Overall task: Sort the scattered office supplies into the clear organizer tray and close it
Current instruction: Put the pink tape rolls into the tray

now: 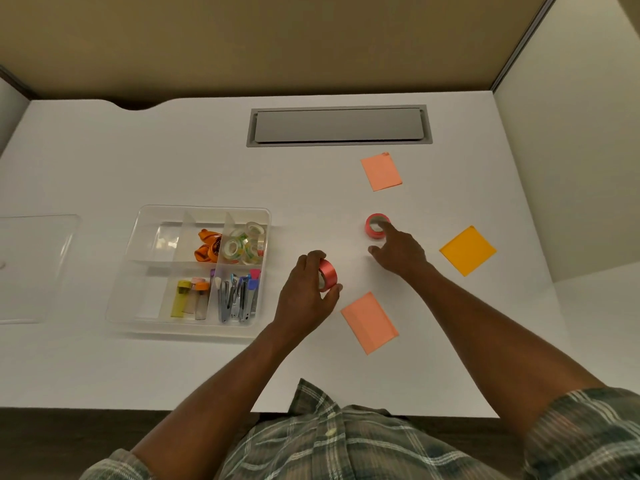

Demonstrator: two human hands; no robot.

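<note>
The clear organizer tray (138, 223) sits left of centre on the white desk, with clear tape rolls (244, 244), orange clips (207, 245), small tubes (190, 297) and staplers (237, 296) in its compartments. My left hand (306, 296) grips a red tape roll (328, 273) on edge, just right of the tray. My right hand (398, 252) reaches forward, its index finger touching the rim of a second red tape roll (372, 230) lying flat on the desk. The tray's clear lid (34, 268) lies at the far left.
Two salmon sticky-note pads lie on the desk, one at the back (381, 171) and one near me (370, 322). An orange-yellow pad (467, 250) lies at the right. A grey cable hatch (339, 125) is set into the desk's back. Partition walls stand behind and right.
</note>
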